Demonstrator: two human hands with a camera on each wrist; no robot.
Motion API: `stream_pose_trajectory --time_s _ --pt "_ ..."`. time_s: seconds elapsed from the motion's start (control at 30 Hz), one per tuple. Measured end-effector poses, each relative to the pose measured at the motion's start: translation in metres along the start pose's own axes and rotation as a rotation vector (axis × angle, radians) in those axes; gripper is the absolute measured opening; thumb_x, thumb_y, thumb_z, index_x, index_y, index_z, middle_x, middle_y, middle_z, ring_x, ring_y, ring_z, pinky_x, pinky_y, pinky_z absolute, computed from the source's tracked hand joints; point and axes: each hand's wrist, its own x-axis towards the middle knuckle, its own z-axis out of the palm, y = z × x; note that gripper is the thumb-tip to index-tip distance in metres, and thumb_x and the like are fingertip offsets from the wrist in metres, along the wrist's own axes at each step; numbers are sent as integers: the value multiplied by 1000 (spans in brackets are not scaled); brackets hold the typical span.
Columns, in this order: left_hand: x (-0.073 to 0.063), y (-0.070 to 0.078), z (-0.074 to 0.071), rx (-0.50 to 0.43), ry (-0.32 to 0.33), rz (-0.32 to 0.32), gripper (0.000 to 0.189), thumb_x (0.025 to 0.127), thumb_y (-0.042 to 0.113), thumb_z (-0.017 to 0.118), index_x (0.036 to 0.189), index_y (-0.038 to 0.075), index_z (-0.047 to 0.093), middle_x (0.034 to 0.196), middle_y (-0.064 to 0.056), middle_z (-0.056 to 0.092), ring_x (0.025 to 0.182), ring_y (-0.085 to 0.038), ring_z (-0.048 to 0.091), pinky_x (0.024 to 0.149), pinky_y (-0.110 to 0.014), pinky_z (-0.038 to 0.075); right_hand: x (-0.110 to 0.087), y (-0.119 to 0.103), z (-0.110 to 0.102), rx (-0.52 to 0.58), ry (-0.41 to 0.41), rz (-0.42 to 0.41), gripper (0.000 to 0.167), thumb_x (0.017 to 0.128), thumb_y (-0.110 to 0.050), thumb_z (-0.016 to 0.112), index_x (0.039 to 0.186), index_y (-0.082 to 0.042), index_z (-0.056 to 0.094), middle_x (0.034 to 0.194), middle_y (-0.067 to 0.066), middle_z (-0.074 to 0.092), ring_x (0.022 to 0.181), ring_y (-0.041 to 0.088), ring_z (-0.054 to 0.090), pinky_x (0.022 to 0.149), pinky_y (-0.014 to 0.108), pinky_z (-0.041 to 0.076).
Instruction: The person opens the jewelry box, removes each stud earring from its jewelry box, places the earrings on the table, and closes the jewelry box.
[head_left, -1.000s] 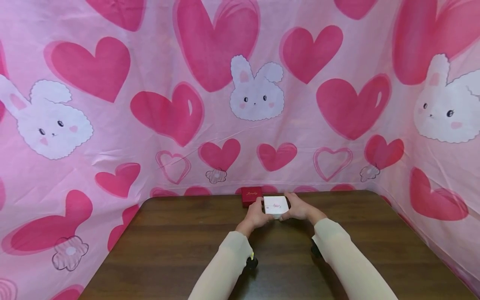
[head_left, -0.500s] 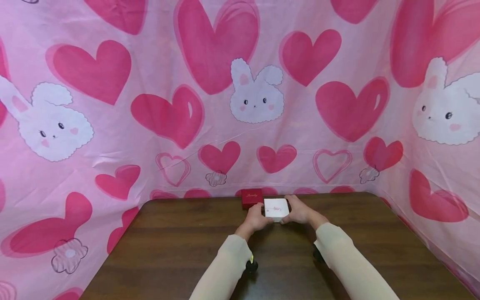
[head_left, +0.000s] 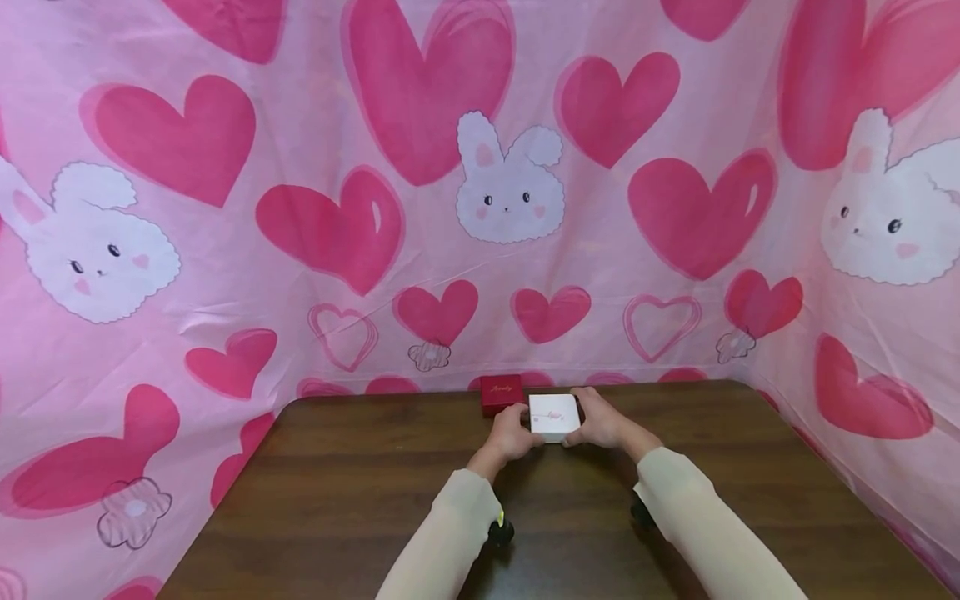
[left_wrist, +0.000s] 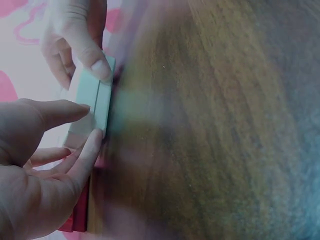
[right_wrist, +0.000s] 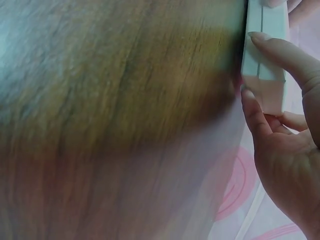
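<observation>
We see a pale pink fabric backdrop (head_left: pixel 300 125) hanging on three sides, with creases running across it and folds where its sides meet. Deep-pink printed hearts (head_left: pixel 176 137) of many sizes cover it, some tilted, and we find a few drawn only in outline. Among them we count three white cartoon rabbit heads (head_left: pixel 510 204), one on each side, and small sketched grey flowers (head_left: pixel 133 512) lower down. Before us lies a dark brown wood-grain table (head_left: pixel 360 492) with rounded far corners, its far edge close to the cloth. In the wrist views we notice a pale bluish sheen of light on the wood.
</observation>
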Motion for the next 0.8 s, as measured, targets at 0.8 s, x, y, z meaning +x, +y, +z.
stream_pose_trajectory --time_s 0.8 --pt "-8 5 -7 -149 -52 1 53 80 1 84 126 -3 58 118 -18 66 103 -28 62 90 -41 55 -15 -4 -8 23 21 1 98 66 -24 98 139 12 42 129 24 51 114 35 52 106 55 40"
